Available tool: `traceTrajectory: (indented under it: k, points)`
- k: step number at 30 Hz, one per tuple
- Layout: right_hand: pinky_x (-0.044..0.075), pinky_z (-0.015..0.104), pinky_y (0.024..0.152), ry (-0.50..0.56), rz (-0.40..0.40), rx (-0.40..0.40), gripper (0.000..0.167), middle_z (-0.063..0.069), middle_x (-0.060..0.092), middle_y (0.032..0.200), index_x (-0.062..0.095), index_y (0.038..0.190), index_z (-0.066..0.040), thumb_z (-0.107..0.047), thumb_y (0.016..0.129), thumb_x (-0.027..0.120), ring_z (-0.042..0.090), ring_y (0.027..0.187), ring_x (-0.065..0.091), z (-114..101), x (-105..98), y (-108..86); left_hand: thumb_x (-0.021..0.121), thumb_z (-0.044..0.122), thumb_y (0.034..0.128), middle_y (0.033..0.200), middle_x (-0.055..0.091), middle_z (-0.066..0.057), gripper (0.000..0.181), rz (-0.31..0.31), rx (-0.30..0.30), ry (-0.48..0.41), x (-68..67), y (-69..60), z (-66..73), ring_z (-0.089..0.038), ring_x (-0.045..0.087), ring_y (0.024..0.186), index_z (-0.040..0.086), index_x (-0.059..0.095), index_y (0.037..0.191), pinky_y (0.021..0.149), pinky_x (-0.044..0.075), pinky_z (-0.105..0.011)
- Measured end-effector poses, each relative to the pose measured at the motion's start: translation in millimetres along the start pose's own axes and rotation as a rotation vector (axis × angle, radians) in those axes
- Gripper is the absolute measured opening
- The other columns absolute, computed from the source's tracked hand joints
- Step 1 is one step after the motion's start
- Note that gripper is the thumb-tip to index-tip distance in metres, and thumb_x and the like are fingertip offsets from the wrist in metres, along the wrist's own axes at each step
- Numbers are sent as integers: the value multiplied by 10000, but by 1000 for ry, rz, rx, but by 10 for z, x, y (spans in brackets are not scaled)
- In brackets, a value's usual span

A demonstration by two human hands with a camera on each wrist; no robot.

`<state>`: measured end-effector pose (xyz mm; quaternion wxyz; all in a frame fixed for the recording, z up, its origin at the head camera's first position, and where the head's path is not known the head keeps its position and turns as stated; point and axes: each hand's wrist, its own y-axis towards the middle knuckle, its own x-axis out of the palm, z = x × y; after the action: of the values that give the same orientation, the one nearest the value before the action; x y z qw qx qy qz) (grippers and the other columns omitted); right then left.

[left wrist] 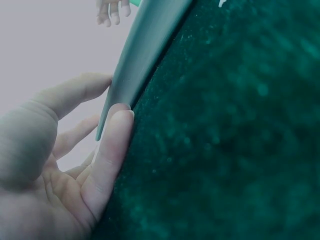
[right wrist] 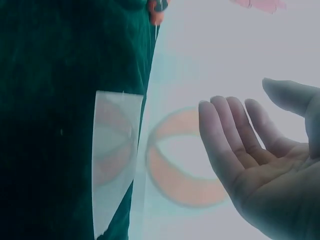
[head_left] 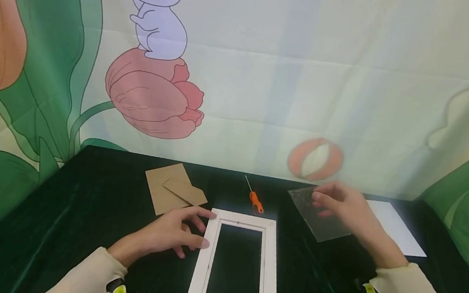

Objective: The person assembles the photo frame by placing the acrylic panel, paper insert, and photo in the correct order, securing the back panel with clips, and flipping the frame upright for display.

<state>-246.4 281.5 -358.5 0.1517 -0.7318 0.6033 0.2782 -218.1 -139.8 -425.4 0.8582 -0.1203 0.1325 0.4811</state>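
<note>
1. The white picture frame (head_left: 269, 261) lies at bottom centre; my left hand (head_left: 178, 232), fingers relaxed and apart, rests against its left edge.
2. Right of centre, my right hand (head_left: 346, 210), fingers extended and holding nothing, hovers over the clear sheet (head_left: 323, 226).
3. The white sheet (head_left: 398, 235) lies at the frame's right.
4. Mid-picture: orange-handled screwdriver (head_left: 256, 201); left of it, brown cardboard pieces (head_left: 162, 184).
5. Printed backdrop (head_left: 239, 86) across the top.

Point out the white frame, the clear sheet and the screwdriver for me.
White frame (head_left: 268, 266): head view, on its right-hand rail.
Clear sheet (head_left: 322, 228): head view, on its surface, toward the near corner.
Screwdriver (head_left: 256, 201): head view, on the orange handle.
</note>
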Motion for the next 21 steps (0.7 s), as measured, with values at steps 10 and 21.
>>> traceTrajectory:
  k: [10,21]
  points:
    - [576,294,917,-15,96,61,532,248,631,1347,542,1413,27,-394,1094,604,284,1100,709,187,-216,22,836,141,924,1185,625,-136,625,2,10,-7,11,0,13,-242,696,759,80,581,1492,580,619,-423]
    - [390,695,1112,-17,174,105,618,231,576,1399,505,1450,16,-482,1090,565,165,1032,699,319,-439,-19,836,148,925,1188,624,-138,621,0,12,-2,6,1,0,-243,699,764,83,583,1489,586,620,-417]
